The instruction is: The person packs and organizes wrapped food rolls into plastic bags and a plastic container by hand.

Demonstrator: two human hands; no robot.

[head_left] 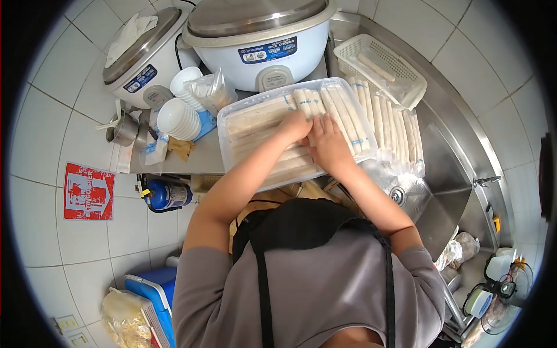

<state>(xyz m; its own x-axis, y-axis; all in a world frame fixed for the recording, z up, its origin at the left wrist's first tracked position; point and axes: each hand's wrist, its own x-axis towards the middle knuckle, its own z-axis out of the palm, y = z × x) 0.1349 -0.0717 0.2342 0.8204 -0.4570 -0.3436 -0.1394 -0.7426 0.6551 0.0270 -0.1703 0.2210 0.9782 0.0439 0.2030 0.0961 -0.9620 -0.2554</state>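
Observation:
A clear rectangular plastic tub [230, 152] holds packs of long, pale rolls in clear wrap with blue print. My left hand [295, 126] is curled closed over the near end of one pack of rolls [309, 100] in the tub. Close beside it, my right hand [331, 139] lies with its fingers stretched flat over the rolls, pointing away from me. The undersides of both hands are hidden. To the right of the tub, more wrapped packs of rolls [395, 127] lie side by side at the sink's edge.
Two rice cookers [261, 52] [142, 78] stand behind the tub. Stacked white cups [177, 119] and a metal pot [123, 129] are at the left. A cream basket [411, 87] sits back right, above the steel sink [429, 185]. A blue fire extinguisher [168, 194] hangs below the counter.

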